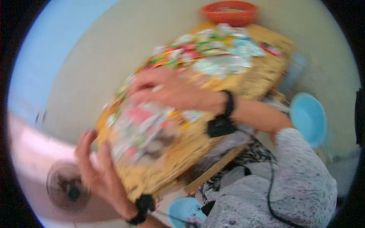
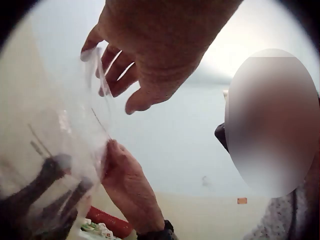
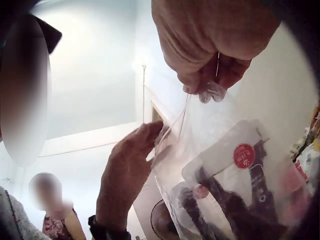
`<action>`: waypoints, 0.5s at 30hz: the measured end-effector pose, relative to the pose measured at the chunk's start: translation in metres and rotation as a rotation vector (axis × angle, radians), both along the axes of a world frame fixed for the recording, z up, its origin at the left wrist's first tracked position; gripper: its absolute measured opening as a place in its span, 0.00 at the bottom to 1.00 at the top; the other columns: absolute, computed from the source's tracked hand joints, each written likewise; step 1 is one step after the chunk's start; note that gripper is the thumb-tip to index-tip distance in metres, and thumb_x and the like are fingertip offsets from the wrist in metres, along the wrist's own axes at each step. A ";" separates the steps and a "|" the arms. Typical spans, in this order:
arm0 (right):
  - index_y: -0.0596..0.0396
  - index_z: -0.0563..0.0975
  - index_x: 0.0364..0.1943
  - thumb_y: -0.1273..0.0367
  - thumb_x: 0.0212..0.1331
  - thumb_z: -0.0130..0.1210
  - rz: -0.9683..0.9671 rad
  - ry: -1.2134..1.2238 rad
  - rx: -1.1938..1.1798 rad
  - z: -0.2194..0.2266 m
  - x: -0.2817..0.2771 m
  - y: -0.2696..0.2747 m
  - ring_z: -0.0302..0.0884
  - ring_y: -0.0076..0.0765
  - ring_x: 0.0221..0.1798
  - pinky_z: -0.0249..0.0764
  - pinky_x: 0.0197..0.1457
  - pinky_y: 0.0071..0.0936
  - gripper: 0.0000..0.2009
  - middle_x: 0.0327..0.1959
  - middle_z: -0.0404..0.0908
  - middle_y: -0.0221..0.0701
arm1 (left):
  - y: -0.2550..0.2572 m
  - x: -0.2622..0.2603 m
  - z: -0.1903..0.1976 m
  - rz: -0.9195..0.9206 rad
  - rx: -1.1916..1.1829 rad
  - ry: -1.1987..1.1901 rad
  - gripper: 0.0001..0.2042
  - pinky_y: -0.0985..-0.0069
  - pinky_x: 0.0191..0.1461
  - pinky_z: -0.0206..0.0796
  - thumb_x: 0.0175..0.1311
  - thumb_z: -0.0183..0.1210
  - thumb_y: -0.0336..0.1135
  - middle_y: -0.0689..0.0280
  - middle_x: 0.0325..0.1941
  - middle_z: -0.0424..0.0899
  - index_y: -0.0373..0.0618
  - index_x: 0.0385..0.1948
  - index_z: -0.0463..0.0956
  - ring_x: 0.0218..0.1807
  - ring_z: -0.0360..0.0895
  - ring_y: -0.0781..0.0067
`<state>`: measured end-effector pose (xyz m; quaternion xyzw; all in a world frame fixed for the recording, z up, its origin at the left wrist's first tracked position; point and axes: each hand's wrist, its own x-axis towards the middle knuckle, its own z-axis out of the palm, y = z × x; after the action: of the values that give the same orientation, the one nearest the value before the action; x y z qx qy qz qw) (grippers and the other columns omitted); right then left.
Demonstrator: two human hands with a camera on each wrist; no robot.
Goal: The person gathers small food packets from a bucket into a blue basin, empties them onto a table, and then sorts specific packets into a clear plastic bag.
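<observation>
A clear plastic bag (image 1: 146,127) hangs over the wooden table, blurred in the head view. In the right wrist view my right hand (image 3: 215,37) pinches the bag's rim between thumb and curled fingers. My left hand (image 2: 150,52) is at the other side of the bag's mouth, its fingers spread and relaxed, thumb apart, with the fingertips at the plastic edge. Through the plastic show dark, strap-like pieces (image 3: 225,200) and a pale card (image 3: 220,152) with a round red sticker (image 3: 244,155).
Many colourful small packets (image 1: 190,49) lie spread over the wooden table (image 1: 266,72). A red basket (image 1: 229,16) stands at its far end. Blue basins (image 1: 310,119) are at the right and below. A fan (image 1: 68,186) stands at lower left. Another person (image 3: 62,220) is in the background.
</observation>
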<state>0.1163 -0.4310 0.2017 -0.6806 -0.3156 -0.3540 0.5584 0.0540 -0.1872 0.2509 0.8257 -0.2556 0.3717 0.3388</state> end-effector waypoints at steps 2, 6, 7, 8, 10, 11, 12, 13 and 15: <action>0.59 0.84 0.30 0.62 0.56 0.62 0.028 0.011 0.068 -0.005 0.006 0.008 0.82 0.33 0.33 0.77 0.36 0.35 0.13 0.27 0.84 0.38 | -0.013 0.004 0.009 -0.003 0.330 -0.183 0.15 0.60 0.72 0.60 0.65 0.59 0.22 0.50 0.59 0.80 0.33 0.54 0.78 0.66 0.72 0.52; 0.57 0.81 0.27 0.62 0.51 0.61 -0.120 -0.140 0.078 -0.006 0.002 0.020 0.81 0.51 0.33 0.75 0.37 0.45 0.11 0.27 0.82 0.42 | -0.037 0.030 0.002 -0.076 0.517 -0.239 0.15 0.60 0.73 0.60 0.71 0.59 0.29 0.54 0.63 0.79 0.37 0.56 0.77 0.69 0.70 0.55; 0.58 0.80 0.27 0.63 0.51 0.61 -0.153 -0.144 0.058 -0.005 -0.001 0.021 0.80 0.52 0.34 0.75 0.38 0.45 0.11 0.27 0.81 0.42 | -0.043 0.036 0.000 -0.088 0.489 -0.217 0.14 0.61 0.72 0.61 0.71 0.58 0.30 0.55 0.62 0.79 0.36 0.55 0.77 0.68 0.71 0.55; 0.58 0.79 0.26 0.64 0.51 0.60 -0.178 -0.149 0.038 -0.005 -0.002 0.022 0.79 0.53 0.36 0.74 0.39 0.46 0.10 0.27 0.80 0.41 | -0.049 0.038 -0.002 -0.093 0.463 -0.195 0.14 0.62 0.71 0.62 0.71 0.58 0.30 0.55 0.61 0.80 0.36 0.55 0.77 0.66 0.73 0.55; 0.58 0.80 0.25 0.62 0.49 0.62 -0.186 -0.144 0.094 -0.009 0.009 0.022 0.80 0.54 0.34 0.74 0.37 0.48 0.12 0.27 0.81 0.43 | -0.060 0.027 0.007 -0.147 0.462 -0.133 0.18 0.57 0.68 0.63 0.71 0.60 0.39 0.52 0.61 0.79 0.36 0.55 0.77 0.64 0.74 0.51; 0.57 0.80 0.25 0.60 0.48 0.63 -0.182 -0.145 0.119 -0.012 0.014 0.023 0.80 0.55 0.32 0.74 0.36 0.49 0.13 0.26 0.81 0.44 | -0.065 0.019 0.010 -0.165 0.460 -0.103 0.20 0.55 0.66 0.64 0.71 0.61 0.44 0.50 0.60 0.79 0.37 0.55 0.77 0.63 0.75 0.48; 0.57 0.80 0.25 0.60 0.48 0.62 -0.157 -0.139 0.142 -0.011 0.010 0.020 0.80 0.55 0.32 0.74 0.36 0.48 0.13 0.26 0.81 0.44 | -0.073 0.016 0.011 -0.166 0.475 -0.206 0.18 0.61 0.57 0.72 0.74 0.59 0.43 0.50 0.49 0.84 0.33 0.48 0.80 0.51 0.81 0.50; 0.58 0.80 0.25 0.60 0.48 0.62 -0.130 -0.134 0.164 -0.011 0.005 0.018 0.80 0.54 0.32 0.74 0.36 0.48 0.13 0.26 0.81 0.44 | -0.074 0.016 0.013 -0.154 0.481 -0.143 0.18 0.60 0.59 0.70 0.73 0.60 0.43 0.50 0.51 0.83 0.34 0.49 0.80 0.53 0.80 0.50; 0.57 0.80 0.25 0.61 0.49 0.61 -0.099 -0.111 0.167 -0.011 -0.001 0.014 0.80 0.53 0.33 0.74 0.37 0.47 0.12 0.26 0.81 0.42 | -0.069 0.015 0.017 -0.125 0.490 -0.018 0.18 0.57 0.63 0.68 0.72 0.61 0.43 0.50 0.55 0.82 0.38 0.52 0.79 0.57 0.79 0.50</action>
<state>0.1157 -0.4167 0.1905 -0.6258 -0.2813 -0.4434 0.5768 0.0694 -0.2564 0.2676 0.8625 -0.3917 0.2841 0.1485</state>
